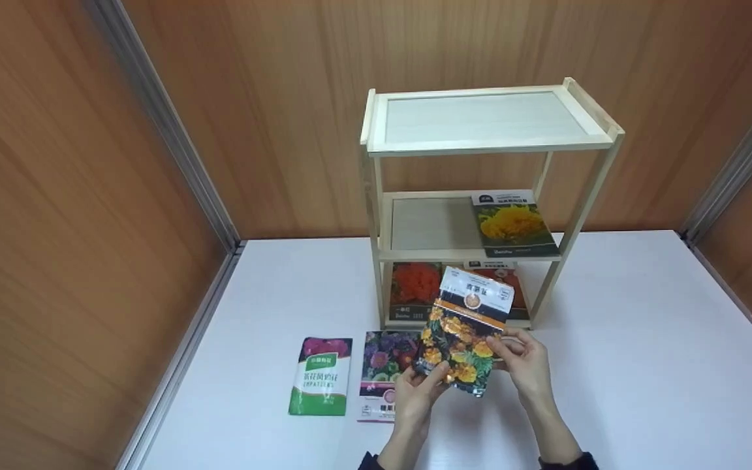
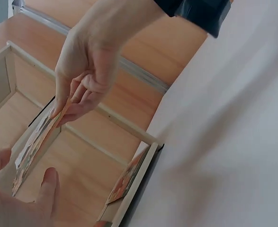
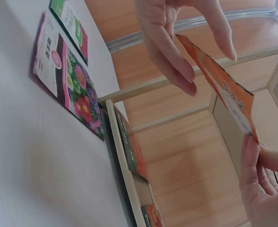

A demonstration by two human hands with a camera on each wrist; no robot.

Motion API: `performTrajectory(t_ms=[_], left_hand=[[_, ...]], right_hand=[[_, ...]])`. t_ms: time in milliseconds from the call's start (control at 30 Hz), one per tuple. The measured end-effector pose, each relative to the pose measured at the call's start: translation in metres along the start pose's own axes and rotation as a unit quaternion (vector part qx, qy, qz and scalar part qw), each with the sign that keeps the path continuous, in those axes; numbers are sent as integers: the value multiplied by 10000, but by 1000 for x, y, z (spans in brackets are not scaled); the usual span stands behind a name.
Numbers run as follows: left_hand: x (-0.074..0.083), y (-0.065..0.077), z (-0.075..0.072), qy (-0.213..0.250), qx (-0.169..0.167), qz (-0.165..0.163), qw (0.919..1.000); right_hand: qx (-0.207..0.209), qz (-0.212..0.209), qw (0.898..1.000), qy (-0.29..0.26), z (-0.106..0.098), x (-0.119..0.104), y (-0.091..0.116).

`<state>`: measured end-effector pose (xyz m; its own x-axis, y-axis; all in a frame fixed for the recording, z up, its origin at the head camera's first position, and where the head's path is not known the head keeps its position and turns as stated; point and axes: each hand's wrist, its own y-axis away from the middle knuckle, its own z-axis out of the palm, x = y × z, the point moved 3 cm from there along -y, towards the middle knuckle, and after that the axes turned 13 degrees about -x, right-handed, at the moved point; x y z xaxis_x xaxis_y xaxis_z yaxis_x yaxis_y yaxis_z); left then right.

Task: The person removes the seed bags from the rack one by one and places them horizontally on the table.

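A marigold seed packet (image 1: pixel 457 329), white at one end with orange flowers on its front, is held tilted before the shelf. My right hand (image 1: pixel 525 365) pinches its right edge between thumb and fingers; the right wrist view shows this right hand (image 3: pixel 266 184) at one corner. My left hand (image 1: pixel 418 398) is at the packet's lower left, its thumb overlapping the front. In the right wrist view the left hand's fingers (image 3: pixel 169 59) are spread straight, apart from the thumb, with the packet's end between them. Beneath the left hand lies a purple-flowered seed packet (image 1: pixel 376 385), partly covered.
A green-and-white seed packet (image 1: pixel 320 378) lies on the white table (image 1: pixel 245 378) at the left. Behind stands a pale wooden shelf (image 1: pixel 490 149). Its middle level bears a yellow-flowered packet (image 1: pixel 513 225); red-flowered packets (image 1: pixel 415 284) lie on the bottom level, partly hidden.
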<state>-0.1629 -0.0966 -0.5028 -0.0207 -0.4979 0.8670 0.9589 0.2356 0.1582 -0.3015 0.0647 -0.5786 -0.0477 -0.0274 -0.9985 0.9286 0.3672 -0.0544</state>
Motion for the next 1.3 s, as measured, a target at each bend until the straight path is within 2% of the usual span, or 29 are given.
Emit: performTrajectory(t_ms=[167, 267, 433, 533, 567, 633, 733, 833, 967, 1167, 1300], left_hand=[[-5, 3, 8, 297, 3, 186, 9994], [-6, 3, 9, 316, 68, 336, 9989], [-5, 5, 7, -26, 258, 419, 9988], [-2, 6, 5, -158, 178, 434, 9988], [-1, 5, 3, -178, 113, 439, 9988], [3, 5, 0, -236, -51, 429, 9988], [10, 4, -6, -404, -354, 334, 9980], [18, 3, -13, -574, -704, 179, 9957], [27, 1, -21, -779, -1186, -85, 9898], [40, 0, -34, -1101, -1881, -495, 9747], [47, 0, -41, -1237, -2245, -599, 9647]], right_hand=[[44, -362, 9979, -534, 14, -31, 14], [92, -388, 9977, -541, 17, -27, 14], [117, -293, 9989, -342, 10, 7, 4], [79, 35, 9995, -306, 13, 1, 8], [90, 151, 9995, -249, 16, -6, 12], [-57, 364, 9987, -349, 24, -36, 24], [-369, 546, 9953, -711, 34, -80, 40], [-620, 909, 9893, -955, 33, -104, 46], [-912, 1228, 9842, -896, 21, -113, 41], [-1695, 1224, 9776, -229, -1, -115, 37], [-2109, 1242, 9694, 188, -9, -116, 40]])
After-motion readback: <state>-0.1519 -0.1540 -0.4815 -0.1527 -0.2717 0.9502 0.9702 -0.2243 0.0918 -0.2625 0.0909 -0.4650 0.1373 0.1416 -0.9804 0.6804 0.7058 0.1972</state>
